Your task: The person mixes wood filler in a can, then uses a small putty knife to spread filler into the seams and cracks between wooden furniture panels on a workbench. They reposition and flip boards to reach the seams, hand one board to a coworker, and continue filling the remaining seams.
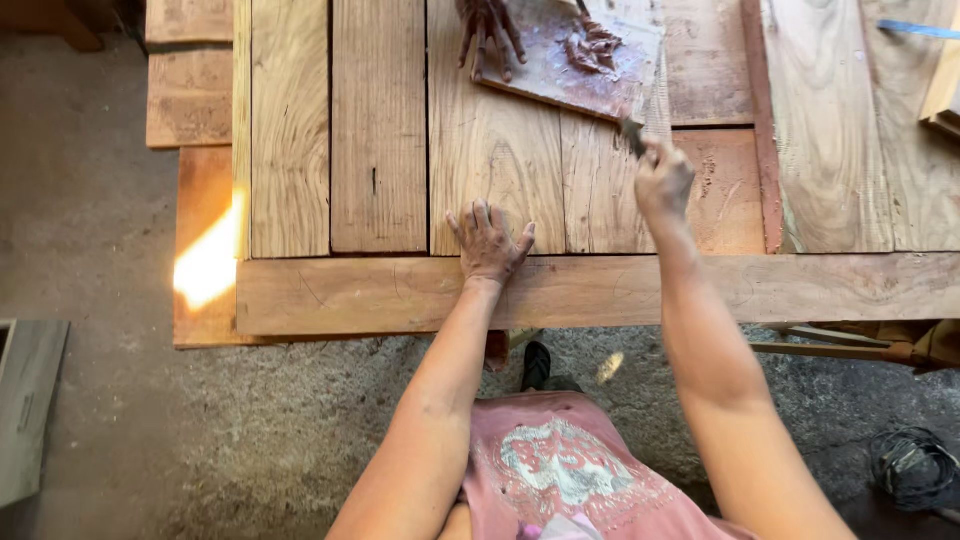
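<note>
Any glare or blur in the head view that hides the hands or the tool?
Head view: a blown-out sun patch lies on the boards at left, clear of the work; the left hand is sharp, flat on the wooden panel; the right hand and its small putty knife look slightly soft; light is otherwise even.

Putty knife (632, 135): small metal blade, smeared, gripped in my right hand (663, 180), tilted toward the putty board. Plank panel (500, 180): pale worn wood, flat under my left hand (487, 243).

Left hand (487, 243) flat on panel (380, 130); right hand (662, 180) right of it, board (560, 60) beyond, probably holding putty (592, 48).
</note>
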`<state>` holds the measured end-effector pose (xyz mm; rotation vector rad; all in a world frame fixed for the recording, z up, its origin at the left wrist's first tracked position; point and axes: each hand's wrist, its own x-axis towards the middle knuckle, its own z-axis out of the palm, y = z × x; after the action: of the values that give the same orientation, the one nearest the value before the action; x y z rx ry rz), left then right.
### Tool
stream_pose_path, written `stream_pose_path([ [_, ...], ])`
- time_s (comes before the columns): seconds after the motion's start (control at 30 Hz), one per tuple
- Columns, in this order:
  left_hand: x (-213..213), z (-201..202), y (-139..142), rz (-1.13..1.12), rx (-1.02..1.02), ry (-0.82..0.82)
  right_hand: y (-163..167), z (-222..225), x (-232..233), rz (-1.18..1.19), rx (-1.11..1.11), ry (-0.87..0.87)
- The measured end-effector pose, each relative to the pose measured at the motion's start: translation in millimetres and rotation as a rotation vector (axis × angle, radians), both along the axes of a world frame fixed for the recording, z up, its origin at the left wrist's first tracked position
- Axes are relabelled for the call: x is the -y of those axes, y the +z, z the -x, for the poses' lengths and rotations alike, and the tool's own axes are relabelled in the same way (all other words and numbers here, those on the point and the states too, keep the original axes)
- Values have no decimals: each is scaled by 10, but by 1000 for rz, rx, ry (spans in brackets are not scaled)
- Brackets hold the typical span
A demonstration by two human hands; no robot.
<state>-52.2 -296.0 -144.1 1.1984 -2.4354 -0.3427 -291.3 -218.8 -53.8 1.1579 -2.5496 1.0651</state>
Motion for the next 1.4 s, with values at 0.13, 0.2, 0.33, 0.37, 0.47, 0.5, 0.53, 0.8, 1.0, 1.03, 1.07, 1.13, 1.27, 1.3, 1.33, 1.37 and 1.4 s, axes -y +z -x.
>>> stream_pose_path([
  [0.13,28,41,-36,-7,-4,18,72,451,399,41,-138,51],
  [0.2,40,59,-65,31,-2,33,116,640,613,-3,-83,13],
  [0.33,40,79,-144,63,21,40,72,622,1013,-44,-146,-5],
  [0.37,37,80,-162,70,17,41,80,555,1101,-89,-27,-17],
  [0.47,30,92,-205,141,27,75,71,441,1159,-244,124,-17],
  [0.5,29,98,-211,129,28,69,97,434,1129,-275,27,20],
  [0.53,27,99,-220,128,23,67,134,446,1083,-293,-77,59],
  [0.8,14,115,-245,86,83,69,133,715,1053,-493,-165,154],
  [1.0,8,115,-258,78,117,80,135,962,860,-697,-145,294],
  [1.03,7,118,-262,90,108,82,201,1055,810,-761,-81,288],
  [1.07,5,117,-269,86,102,74,257,1149,798,-694,26,218],
  [1.13,0,119,-289,65,103,74,330,1314,813,-582,246,80],
  [1.27,-12,115,-332,77,109,82,170,1266,975,-476,152,161],
  [1.3,-13,114,-340,78,118,82,105,1187,971,-478,97,194],
  [1.33,-10,113,-346,77,129,80,63,1137,952,-481,44,225],
  [1.37,-7,115,-349,76,137,79,23,1158,910,-479,123,197],
  [1.4,-2,115,-352,85,133,82,22,1180,853,-480,205,173],
])
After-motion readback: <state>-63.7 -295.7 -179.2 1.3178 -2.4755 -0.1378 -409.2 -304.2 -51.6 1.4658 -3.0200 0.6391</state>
